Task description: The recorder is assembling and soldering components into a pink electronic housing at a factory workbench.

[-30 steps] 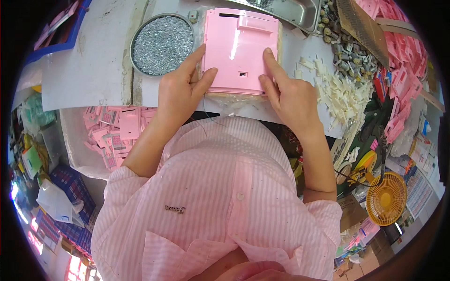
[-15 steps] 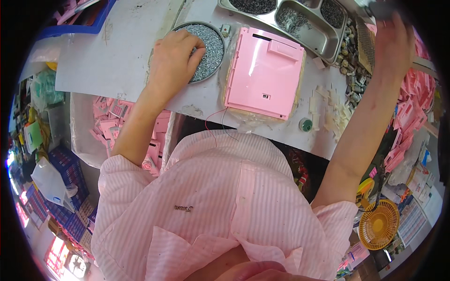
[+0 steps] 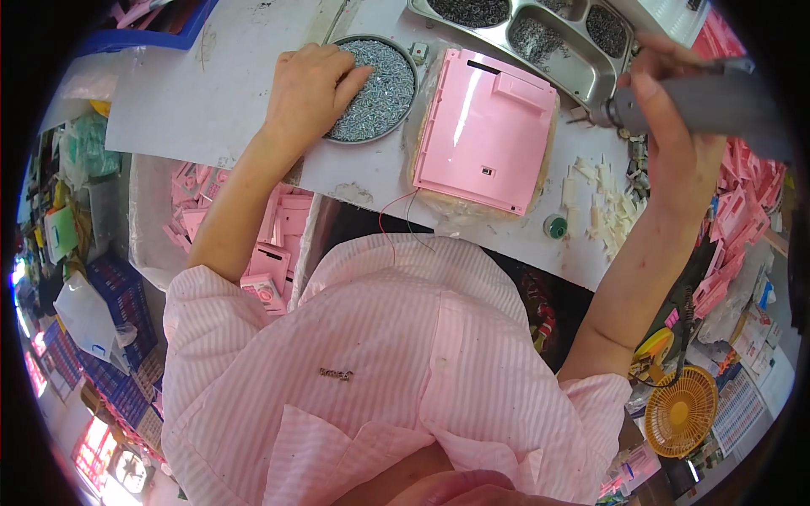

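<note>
My left hand lies over the left side of a round metal dish full of small silver screws. Its fingers are curled, with the thumb reaching over the screws; anything between the fingertips is hidden. In my right hand is a dark grey electric screwdriver, held level with its tip pointing left, above the right side of the bench. Between my hands a pink plastic panel with a raised rectangular part rests on a plastic-wrapped pad. Red and black wires hang from its near left corner.
A steel compartment tray of dark screws stands at the back. White plastic bits and a small green-topped round piece lie at right. Pink parts fill a bin below left. A yellow basket sits lower right.
My right hand has come down and nearer from the far right, bringing the screwdriver into fuller view. My left thumb has straightened over the screws. The whole view has shifted slightly.
</note>
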Demonstrator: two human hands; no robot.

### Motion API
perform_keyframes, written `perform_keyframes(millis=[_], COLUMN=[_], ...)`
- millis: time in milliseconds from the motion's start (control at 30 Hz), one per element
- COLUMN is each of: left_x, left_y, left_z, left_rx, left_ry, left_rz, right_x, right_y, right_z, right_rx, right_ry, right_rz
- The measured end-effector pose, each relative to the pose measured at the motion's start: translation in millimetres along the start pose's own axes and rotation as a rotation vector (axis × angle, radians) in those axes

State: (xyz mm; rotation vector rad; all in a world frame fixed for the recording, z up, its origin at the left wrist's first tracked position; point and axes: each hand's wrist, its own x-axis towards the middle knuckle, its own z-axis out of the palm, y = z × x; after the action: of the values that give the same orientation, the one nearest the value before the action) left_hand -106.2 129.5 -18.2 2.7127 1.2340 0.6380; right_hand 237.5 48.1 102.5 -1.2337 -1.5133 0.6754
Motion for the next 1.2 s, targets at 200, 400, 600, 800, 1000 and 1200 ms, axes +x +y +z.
perform_keyframes(millis=[200, 400, 600, 800, 1000, 1200], left_x=[-3.1, -11.8, -8.1, -7.9, -3.5, -0.9], left_y=[25.6, 120.3, 136.5, 131.7, 130.5, 133.6], left_z=[-1.1, -7.9, -15.2, -12.3, -8.8, -5.7], left_rx=[-0.245, -0.733, -0.841, -0.795, -0.763, -0.781], left_ry=[0.104, 0.057, -0.06, -0.062, 0.011, 0.052], left_rz=[0.065, 0.11, 0.045, 0.028, 0.09, 0.078], right_x=[-42.0, -68.0, -70.6, -70.8, -67.3, -66.8], right_y=[-24.2, -39.3, -39.3, -28.3, -27.8, -30.6], right_z=[26.1, 66.3, 70.4, 75.5, 74.3, 71.8], right_rx=[0.275, 0.641, 0.593, 0.548, 0.651, 0.651], right_ry=[0.159, 0.032, -0.011, -0.045, -0.055, -0.039], right_rz=[0.117, -0.049, -0.081, -0.083, -0.082, -0.086])
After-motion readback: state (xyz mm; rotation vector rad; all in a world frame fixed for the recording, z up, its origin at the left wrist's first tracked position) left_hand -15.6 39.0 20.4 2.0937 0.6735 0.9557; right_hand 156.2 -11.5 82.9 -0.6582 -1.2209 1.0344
